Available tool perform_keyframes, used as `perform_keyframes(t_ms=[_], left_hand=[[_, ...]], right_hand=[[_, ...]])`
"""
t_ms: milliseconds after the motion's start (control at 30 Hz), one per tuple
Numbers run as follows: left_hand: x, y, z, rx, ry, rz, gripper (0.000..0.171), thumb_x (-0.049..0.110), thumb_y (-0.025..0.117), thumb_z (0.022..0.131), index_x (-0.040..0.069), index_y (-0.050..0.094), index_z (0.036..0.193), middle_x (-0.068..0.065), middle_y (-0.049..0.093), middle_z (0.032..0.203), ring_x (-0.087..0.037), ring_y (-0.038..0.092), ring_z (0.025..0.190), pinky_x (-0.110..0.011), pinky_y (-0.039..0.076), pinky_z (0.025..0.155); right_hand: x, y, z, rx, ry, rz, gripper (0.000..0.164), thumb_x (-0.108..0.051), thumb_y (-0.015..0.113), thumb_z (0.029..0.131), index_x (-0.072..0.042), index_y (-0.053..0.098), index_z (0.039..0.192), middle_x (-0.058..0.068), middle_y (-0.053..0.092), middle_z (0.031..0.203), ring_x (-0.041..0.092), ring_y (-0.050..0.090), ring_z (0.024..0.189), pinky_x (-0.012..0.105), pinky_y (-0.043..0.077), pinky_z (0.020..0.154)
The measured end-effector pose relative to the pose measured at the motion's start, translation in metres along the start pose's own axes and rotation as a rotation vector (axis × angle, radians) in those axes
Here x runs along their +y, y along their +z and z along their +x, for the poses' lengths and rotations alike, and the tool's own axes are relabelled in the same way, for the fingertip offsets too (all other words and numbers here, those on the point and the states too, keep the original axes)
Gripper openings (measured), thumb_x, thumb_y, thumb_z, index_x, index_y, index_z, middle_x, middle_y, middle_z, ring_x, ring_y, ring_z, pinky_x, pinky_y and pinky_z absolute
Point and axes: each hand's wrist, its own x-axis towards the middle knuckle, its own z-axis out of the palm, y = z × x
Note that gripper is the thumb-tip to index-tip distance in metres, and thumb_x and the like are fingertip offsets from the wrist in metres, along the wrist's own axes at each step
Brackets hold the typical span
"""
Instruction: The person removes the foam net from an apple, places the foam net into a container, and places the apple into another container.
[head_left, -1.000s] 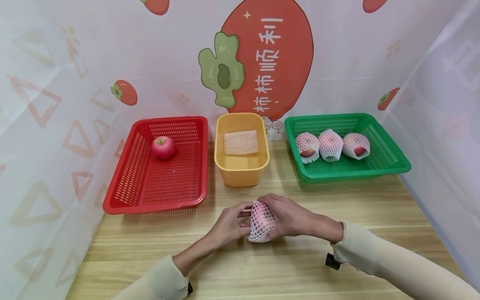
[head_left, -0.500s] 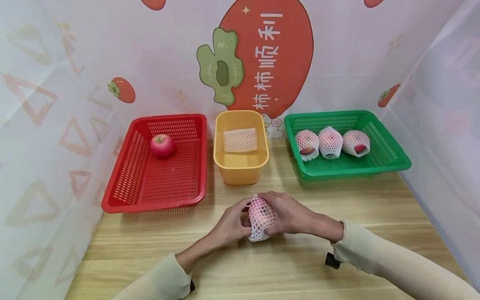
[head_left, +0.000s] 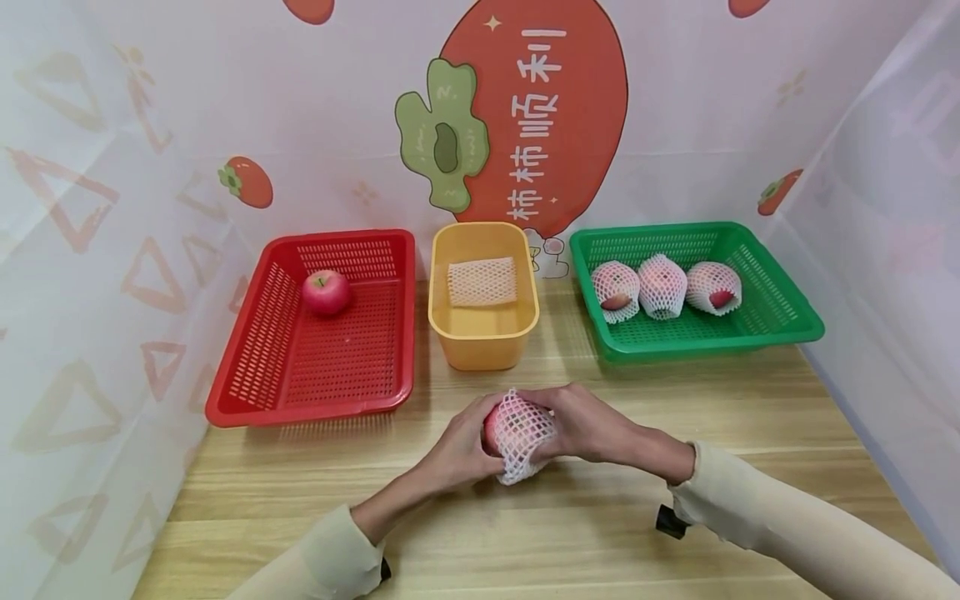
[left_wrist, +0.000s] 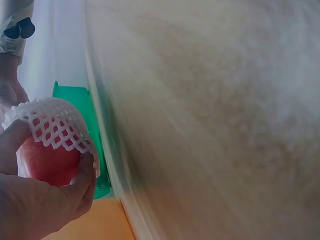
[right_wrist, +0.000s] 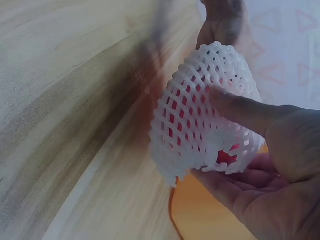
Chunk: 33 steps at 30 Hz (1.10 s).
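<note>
Between my two hands, over the front middle of the table, is a red apple partly covered by a white foam net sleeve. My left hand grips the apple from the left, thumb and fingers on its bare red side and at the net's edge. From the right, my right hand holds the netted side, its thumb on the mesh and its fingers underneath. In the left wrist view the net covers the top and far side, while red skin shows below its edge.
At the back left, a red basket holds one bare apple. A yellow bin in the middle contains flat foam net. The green basket at the right has three netted apples. Printed white sheeting encloses the table.
The net has shifted right on the apple, and bare red skin now shows by my left hand. My left fingers have closed in around that side; the baskets stay put.
</note>
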Motion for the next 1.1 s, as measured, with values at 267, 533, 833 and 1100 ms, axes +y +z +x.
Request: perform_keyframes(t_ms=[267, 533, 833, 1100], left_hand=[[0.000, -0.004, -0.003, 0.038, -0.036, 0.008, 0.092, 0.006, 0.092, 0.065, 0.005, 0.054, 0.149, -0.015, 0.061, 0.138, -0.030, 0.060, 0.125, -0.050, 0.050, 0.108], [-0.003, -0.008, -0.008, 0.071, -0.085, 0.003, 0.091, 0.018, 0.094, 0.066, 0.011, 0.057, 0.149, -0.010, 0.060, 0.139, -0.026, 0.058, 0.126, -0.050, 0.047, 0.109], [-0.007, -0.014, -0.011, 0.105, -0.074, -0.023, 0.084, 0.021, 0.096, 0.068, 0.013, 0.060, 0.144, -0.003, 0.066, 0.135, -0.021, 0.063, 0.123, -0.041, 0.052, 0.107], [-0.006, -0.023, -0.015, 0.117, -0.109, -0.061, 0.083, 0.020, 0.099, 0.070, 0.016, 0.060, 0.143, 0.001, 0.069, 0.132, -0.017, 0.065, 0.119, -0.040, 0.053, 0.104]], right_hand=[[0.002, -0.006, 0.001, 0.017, -0.021, -0.002, 0.059, -0.018, 0.094, 0.081, -0.001, 0.072, 0.134, 0.009, 0.076, 0.125, 0.017, 0.074, 0.110, 0.031, 0.062, 0.089], [0.004, -0.010, 0.001, 0.114, -0.010, 0.012, 0.019, -0.002, 0.087, 0.084, -0.005, 0.085, 0.103, 0.002, 0.082, 0.098, 0.013, 0.077, 0.092, 0.026, 0.062, 0.075], [0.004, -0.020, 0.001, 0.164, -0.023, -0.036, 0.014, 0.000, 0.088, 0.083, -0.009, 0.085, 0.093, -0.002, 0.081, 0.090, 0.009, 0.076, 0.085, 0.026, 0.061, 0.072], [-0.001, -0.038, 0.005, 0.162, -0.016, -0.089, 0.013, -0.002, 0.089, 0.083, -0.007, 0.084, 0.094, -0.001, 0.080, 0.089, 0.010, 0.075, 0.082, 0.032, 0.062, 0.072]])
